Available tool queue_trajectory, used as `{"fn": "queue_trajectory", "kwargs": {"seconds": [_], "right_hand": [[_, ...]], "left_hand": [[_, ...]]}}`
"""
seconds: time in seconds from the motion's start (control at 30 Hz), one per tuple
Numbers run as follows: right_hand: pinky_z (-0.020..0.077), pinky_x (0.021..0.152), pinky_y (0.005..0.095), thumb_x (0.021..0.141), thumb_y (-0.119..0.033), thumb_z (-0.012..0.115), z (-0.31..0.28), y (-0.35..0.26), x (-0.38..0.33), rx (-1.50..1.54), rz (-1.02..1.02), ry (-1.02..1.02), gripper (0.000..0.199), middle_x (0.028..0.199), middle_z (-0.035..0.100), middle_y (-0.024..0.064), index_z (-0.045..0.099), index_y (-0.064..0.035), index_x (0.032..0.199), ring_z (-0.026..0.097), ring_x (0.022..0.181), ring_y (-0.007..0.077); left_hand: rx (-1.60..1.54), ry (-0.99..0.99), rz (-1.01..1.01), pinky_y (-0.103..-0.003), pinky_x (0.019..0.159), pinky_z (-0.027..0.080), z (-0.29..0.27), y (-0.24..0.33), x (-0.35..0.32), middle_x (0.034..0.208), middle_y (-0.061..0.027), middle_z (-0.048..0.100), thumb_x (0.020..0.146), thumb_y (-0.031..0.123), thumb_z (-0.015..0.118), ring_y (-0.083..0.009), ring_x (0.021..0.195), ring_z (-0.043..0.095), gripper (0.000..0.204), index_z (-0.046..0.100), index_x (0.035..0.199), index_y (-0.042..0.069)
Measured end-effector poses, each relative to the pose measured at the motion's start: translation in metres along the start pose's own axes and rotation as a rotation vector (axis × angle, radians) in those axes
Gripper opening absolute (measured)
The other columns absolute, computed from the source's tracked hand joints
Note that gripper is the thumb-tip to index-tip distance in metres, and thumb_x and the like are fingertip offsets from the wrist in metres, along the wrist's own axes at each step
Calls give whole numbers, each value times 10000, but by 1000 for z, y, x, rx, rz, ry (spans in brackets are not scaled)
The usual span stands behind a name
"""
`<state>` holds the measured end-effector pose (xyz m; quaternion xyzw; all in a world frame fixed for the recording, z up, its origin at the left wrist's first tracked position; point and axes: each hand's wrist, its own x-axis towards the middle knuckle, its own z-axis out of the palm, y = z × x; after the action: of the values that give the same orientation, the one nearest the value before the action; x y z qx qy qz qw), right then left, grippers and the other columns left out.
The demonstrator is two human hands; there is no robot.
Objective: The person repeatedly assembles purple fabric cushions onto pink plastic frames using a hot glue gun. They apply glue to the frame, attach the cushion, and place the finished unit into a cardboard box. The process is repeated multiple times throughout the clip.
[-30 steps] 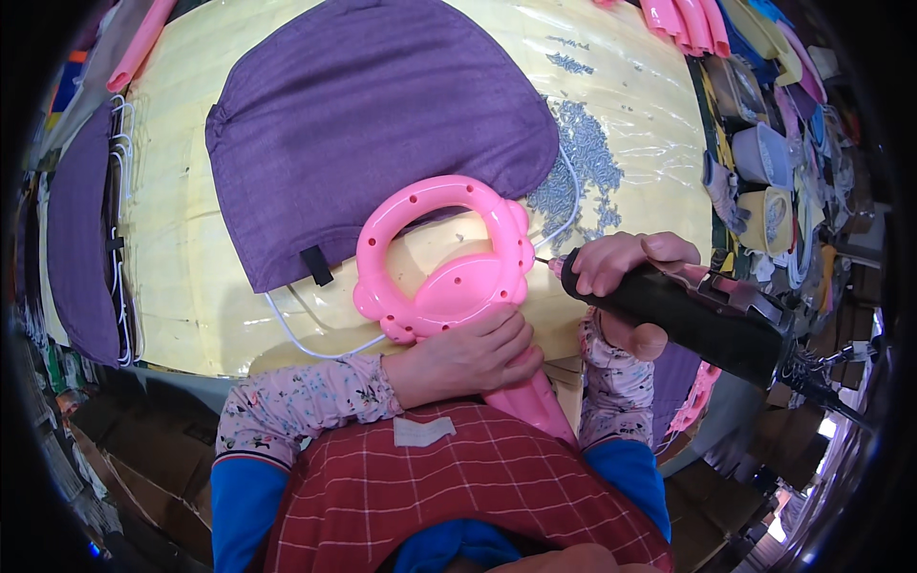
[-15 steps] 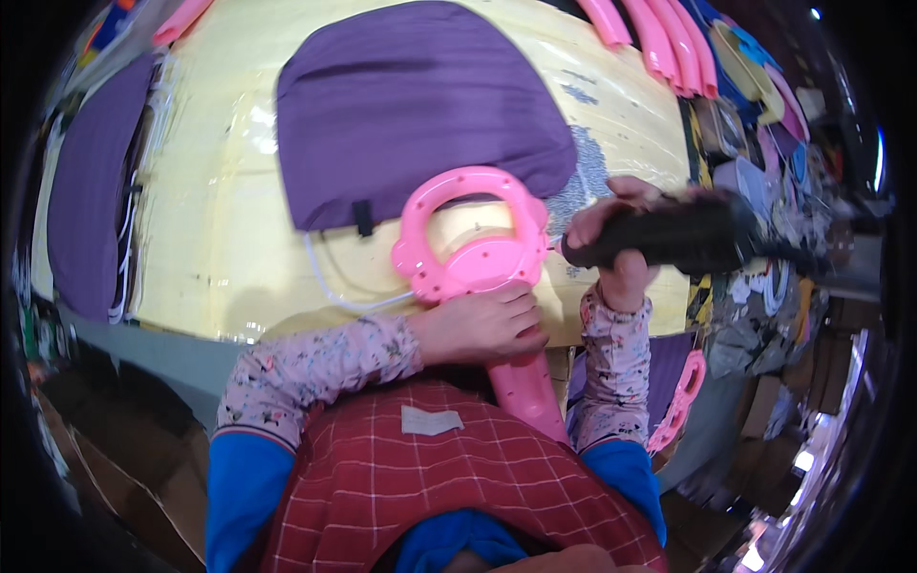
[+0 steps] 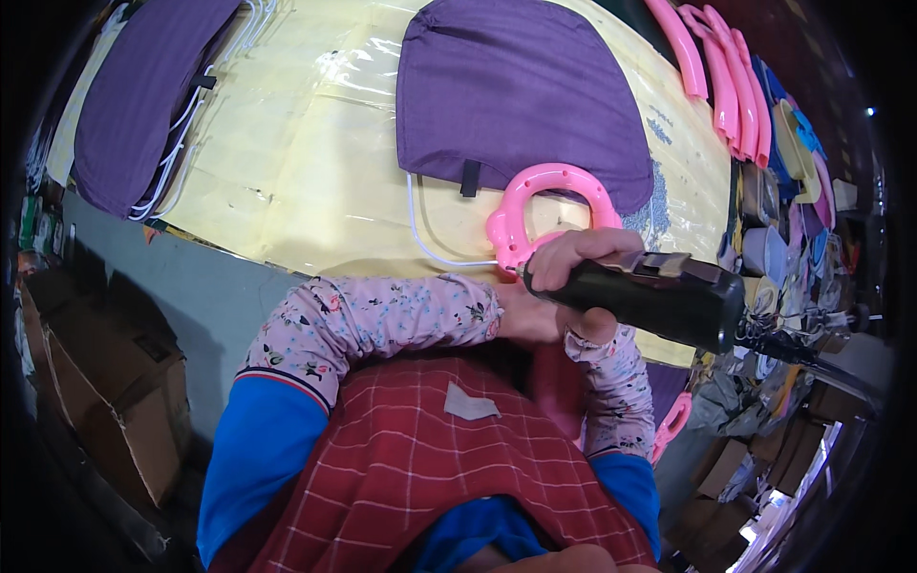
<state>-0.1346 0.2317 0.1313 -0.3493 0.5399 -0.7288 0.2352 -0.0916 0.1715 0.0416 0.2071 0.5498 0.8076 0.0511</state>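
Observation:
My right hand [image 3: 573, 260] is wrapped around a black, cylindrical electric screwdriver [image 3: 650, 298], its cable trailing off to the right. The tool's tip points left at the lower left of a pink plastic frame [image 3: 513, 215], a ring with small round holes and a long handle. My left hand [image 3: 528, 315] lies over the frame's handle just below the ring; its fingers are partly hidden behind my right hand and the tool. A white cord [image 3: 417, 229] runs from a purple fabric cover [image 3: 525, 105] to the frame near the tool tip. The cover lies flat, with a black tab [image 3: 470, 179] on its edge.
Yellow sheeting covers the table [image 3: 315, 143]. More purple covers with white cords [image 3: 148, 105] lie at the left edge. Curved pink tubes [image 3: 721, 91] rest at the far right. Cardboard boxes [image 3: 115, 382] stand on the floor at left; cluttered goods fill the right side.
My right hand has brought the screwdriver from the ring's right side across to its lower left, over my left hand. The view has shifted, so the table contents appear farther right.

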Motion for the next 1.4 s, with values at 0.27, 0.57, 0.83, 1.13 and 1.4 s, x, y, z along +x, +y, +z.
{"fn": "queue_trajectory", "kwargs": {"seconds": [0.27, 0.57, 0.83, 1.13, 1.4], "right_hand": [[531, 655, 371, 841, -619, 727, -6, 4, 14, 130, -54, 76, 869, 808, 585, 48, 405, -7, 1367, 607, 677, 188], [503, 556, 309, 963, -352, 669, -194, -61, -23, -365, -71, 934, 540, 713, 592, 64, 526, 49, 1296, 582, 582, 163], [486, 930, 382, 973, -258, 653, -315, -22, -73, -1041, -135, 1045, 548, 1071, 622, 170, 467, 46, 1390, 619, 1028, 291], [475, 977, 306, 972, -79, 626, -230, -10, -27, -368, -64, 592, 390, 1231, 654, 101, 565, 50, 1335, 604, 1124, 163], [500, 967, 363, 918, -237, 731, -216, 18, -69, -294, 70, 555, 507, 1214, 683, 126, 587, 67, 1298, 644, 1084, 222]], "left_hand": [[678, -172, 302, -396, 929, 485, -11, -37, -5, 1048, -180, 665, 938, 250, 556, -290, 1113, 618, 283, 671, 1084, 37], [923, 566, 136, -454, 1145, 353, -59, 68, -83, 1463, -163, 449, 919, 125, 676, -300, 1374, 433, 682, 330, 1491, -7], [-205, 804, -263, -319, 1019, 497, -171, 91, -69, 1383, -147, 563, 998, -9, 494, -214, 1215, 596, 503, 349, 1479, -38], [410, 472, 111, -297, 978, 478, -150, 143, -62, 1272, -87, 634, 999, 13, 560, -151, 1124, 615, 384, 475, 1372, -15], [637, 578, 36, -307, 942, 468, -159, 106, -71, 1176, -84, 653, 992, 86, 608, -152, 1041, 594, 317, 569, 1276, -50]]}}
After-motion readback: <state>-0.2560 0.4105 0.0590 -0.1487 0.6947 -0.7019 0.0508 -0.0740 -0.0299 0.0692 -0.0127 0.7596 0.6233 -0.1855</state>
